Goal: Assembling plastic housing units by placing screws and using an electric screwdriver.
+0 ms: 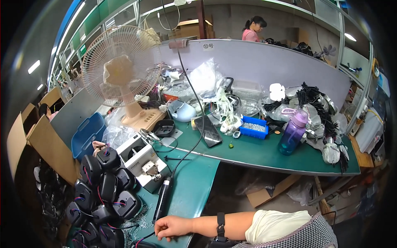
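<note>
Green worktops (194, 184) spread ahead of my right hand (175, 227) and off to its right, with a pale partition (264, 62) behind them. Far left of my fingers (161, 230), cardboard boxes (50, 142) stand open, and nearer in is a blue basket (87, 134). Just left of my fingers sits a pile of black housings (108, 188), red and blue wires (120, 203) poking out of several, with loose screws (142, 218) scattered between the pile and me. Ahead and to the left is a beige fan (134, 111); a white machine (140, 163) stands closer to my fingers. Another housing (142, 244), cut off by the lower edge, lies just below and left of them, its wires leading up toward them.

Above my fingers, a black power screwdriver (162, 200) slants down on its cord (202, 111), its lower end right at them. They are curled inward, thumb near forefinger; I can't tell whether they pinch anything. My left hand is out of view, so I can't tell how its fingers are.

Farther off, ahead and right of my fingers, lie a phone (208, 131), a blue tray (253, 133) of small metal parts, a purple bottle (292, 134) and bundled black cables (314, 97).
</note>
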Action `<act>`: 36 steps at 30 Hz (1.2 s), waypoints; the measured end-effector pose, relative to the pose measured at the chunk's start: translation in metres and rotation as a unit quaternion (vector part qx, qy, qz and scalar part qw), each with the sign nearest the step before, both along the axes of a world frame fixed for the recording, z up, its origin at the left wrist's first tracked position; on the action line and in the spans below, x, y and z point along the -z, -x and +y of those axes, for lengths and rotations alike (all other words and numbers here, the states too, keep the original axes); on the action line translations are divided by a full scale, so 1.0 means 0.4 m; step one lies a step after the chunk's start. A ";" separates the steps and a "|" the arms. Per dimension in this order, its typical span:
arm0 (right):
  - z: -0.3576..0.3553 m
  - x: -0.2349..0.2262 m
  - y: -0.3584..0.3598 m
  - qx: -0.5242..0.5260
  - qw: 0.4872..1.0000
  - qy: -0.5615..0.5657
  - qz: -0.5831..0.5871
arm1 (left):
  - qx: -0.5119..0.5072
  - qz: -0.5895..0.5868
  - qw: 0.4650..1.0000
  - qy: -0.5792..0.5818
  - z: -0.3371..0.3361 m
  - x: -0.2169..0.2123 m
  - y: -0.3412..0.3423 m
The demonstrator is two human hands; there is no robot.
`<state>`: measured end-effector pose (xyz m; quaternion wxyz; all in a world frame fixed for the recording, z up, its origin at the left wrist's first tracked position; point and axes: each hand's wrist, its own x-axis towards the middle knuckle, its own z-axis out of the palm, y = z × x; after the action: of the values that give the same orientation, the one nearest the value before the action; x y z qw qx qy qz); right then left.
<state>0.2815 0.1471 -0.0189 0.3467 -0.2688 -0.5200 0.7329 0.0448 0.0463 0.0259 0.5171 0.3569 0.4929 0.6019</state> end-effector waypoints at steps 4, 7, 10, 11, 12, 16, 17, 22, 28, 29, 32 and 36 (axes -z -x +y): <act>-0.006 -0.001 0.014 0.012 1.000 -0.004 -0.006 | 0.002 -0.012 1.000 -0.010 0.001 -0.010 -0.008; -0.005 0.017 0.028 0.013 1.000 0.002 0.008 | 0.012 -0.005 1.000 -0.013 0.004 0.005 0.009; 0.001 0.034 0.032 0.015 0.999 -0.007 0.035 | 0.016 -0.013 1.000 -0.006 0.010 0.004 0.000; 0.001 0.024 0.028 0.028 0.999 -0.009 0.029 | 0.003 -0.004 1.000 -0.001 0.017 0.024 0.004; -0.004 0.009 0.026 0.043 0.999 -0.006 0.024 | -0.008 0.007 1.000 0.008 0.012 0.038 0.020; -0.006 -0.014 0.025 0.035 0.999 -0.014 0.001 | 0.022 0.004 1.000 -0.019 0.012 -0.014 -0.010; -0.004 -0.015 0.021 0.035 0.999 -0.015 0.000 | 0.024 0.009 1.000 -0.017 0.013 -0.007 -0.006; -0.012 -0.013 0.036 0.025 1.000 -0.008 0.006 | 0.021 -0.007 0.999 -0.025 -0.001 -0.016 0.006; -0.003 0.003 0.029 0.010 1.000 -0.015 -0.005 | 0.030 -0.003 0.999 -0.011 0.006 -0.012 0.000; -0.003 0.001 0.026 0.013 1.000 -0.015 0.000 | 0.020 -0.005 1.000 -0.011 0.007 -0.009 -0.004; -0.018 -0.009 0.030 0.024 1.000 -0.015 0.003 | 0.007 -0.008 1.000 -0.010 -0.005 0.008 0.016; -0.021 0.009 0.033 0.020 1.000 0.002 0.008 | -0.004 -0.010 1.000 0.003 -0.003 0.020 0.013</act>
<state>0.2685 0.1388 -0.0226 0.3649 -0.2737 -0.5103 0.7291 0.0397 0.0450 0.0180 0.5209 0.3472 0.4906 0.6061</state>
